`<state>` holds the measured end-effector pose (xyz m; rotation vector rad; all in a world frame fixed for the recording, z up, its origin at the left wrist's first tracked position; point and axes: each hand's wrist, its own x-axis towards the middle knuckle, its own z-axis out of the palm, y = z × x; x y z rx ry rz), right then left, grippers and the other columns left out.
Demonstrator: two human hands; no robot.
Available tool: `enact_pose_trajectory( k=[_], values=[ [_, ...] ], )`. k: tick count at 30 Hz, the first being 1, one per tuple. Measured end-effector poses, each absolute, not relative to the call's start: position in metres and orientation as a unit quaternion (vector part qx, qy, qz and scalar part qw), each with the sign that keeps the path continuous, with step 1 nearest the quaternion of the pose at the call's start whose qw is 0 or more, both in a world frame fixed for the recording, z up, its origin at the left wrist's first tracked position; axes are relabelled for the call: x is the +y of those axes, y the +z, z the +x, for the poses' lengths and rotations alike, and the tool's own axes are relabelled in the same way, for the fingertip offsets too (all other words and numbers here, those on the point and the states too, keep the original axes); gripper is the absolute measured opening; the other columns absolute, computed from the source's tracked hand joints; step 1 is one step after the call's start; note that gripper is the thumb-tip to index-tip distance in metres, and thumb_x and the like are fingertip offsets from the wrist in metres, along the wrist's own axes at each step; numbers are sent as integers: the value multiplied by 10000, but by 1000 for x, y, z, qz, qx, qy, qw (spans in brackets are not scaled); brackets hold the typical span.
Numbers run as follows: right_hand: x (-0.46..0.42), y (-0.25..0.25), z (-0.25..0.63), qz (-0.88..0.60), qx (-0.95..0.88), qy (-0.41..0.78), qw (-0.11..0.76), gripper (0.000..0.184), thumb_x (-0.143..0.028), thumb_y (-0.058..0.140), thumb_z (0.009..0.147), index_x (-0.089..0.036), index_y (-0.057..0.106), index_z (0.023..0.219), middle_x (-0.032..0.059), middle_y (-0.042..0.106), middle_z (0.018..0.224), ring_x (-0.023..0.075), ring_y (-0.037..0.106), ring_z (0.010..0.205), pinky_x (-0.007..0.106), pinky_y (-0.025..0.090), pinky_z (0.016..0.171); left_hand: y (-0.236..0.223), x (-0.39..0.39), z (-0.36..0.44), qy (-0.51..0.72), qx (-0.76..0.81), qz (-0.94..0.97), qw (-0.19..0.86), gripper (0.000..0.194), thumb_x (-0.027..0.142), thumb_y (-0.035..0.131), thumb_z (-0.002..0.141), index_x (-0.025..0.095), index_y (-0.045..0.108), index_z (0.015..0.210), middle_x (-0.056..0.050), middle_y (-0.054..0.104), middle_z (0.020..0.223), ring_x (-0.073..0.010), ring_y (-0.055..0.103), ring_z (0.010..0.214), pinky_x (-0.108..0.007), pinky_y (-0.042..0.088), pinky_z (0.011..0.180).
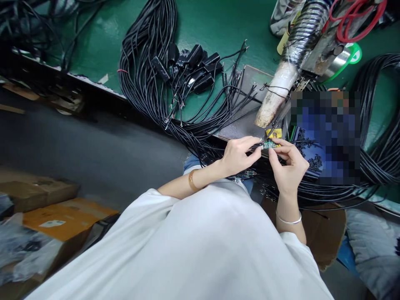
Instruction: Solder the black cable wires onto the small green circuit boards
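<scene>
Nearly closed, the left hand [240, 155]'s fingers pinched a black cable [256, 145] and the right hand [289, 163]'s a small green circuit board [268, 145], where steady alignment seemed best.

"What's around you?"
"My desk [104, 46] is green and a little shiny."
"And the floor [93, 141]?"
"Grey and dim, off to my left, with brown cardboard boxes [78, 212] down beside me."
</scene>
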<state>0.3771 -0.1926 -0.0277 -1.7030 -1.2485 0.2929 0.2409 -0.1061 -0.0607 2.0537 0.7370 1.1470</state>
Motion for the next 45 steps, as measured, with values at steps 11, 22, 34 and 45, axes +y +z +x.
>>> enact_pose_trajectory(
  k=[11, 22, 34, 45],
  values=[
    [-192, -22, 384, -699, -534, 143, 454, 16, -228, 692, 868, -212, 695, 867, 74, 730, 1151, 213, 717, 1050, 350, 631, 828, -49, -98, 240, 365, 319, 733, 477, 148, 192, 614, 819, 124, 698, 919, -34, 723, 834, -92, 633, 691, -138, 532, 561],
    [-188, -25, 385, -692, -547, 134, 453, 11, -227, 696, 870, -216, 691, 868, 67, 731, 1145, 205, 713, 1046, 337, 621, 808, -57, -96, 248, 361, 341, 624, 604, 161, 233, 629, 843, 127, 722, 921, -23, 733, 871, -111, 683, 790, -175, 601, 693],
    [-182, -19, 387, -696, -561, 87, 439, 32, -251, 695, 879, -224, 704, 865, 62, 734, 1110, 216, 714, 1016, 371, 619, 806, -47, -92, 250, 365, 340, 636, 588, 148, 221, 625, 845, 122, 729, 878, -25, 734, 839, -119, 675, 789, -197, 591, 719],
    [-187, -24, 387, -692, -580, 66, 425, 58, -224, 681, 881, -220, 656, 829, 59, 744, 1081, 214, 719, 1000, 378, 615, 843, -51, -90, 248, 342, 328, 662, 581, 152, 245, 637, 851, 120, 715, 813, -24, 713, 775, -114, 642, 725, -217, 535, 728]
  ],
)
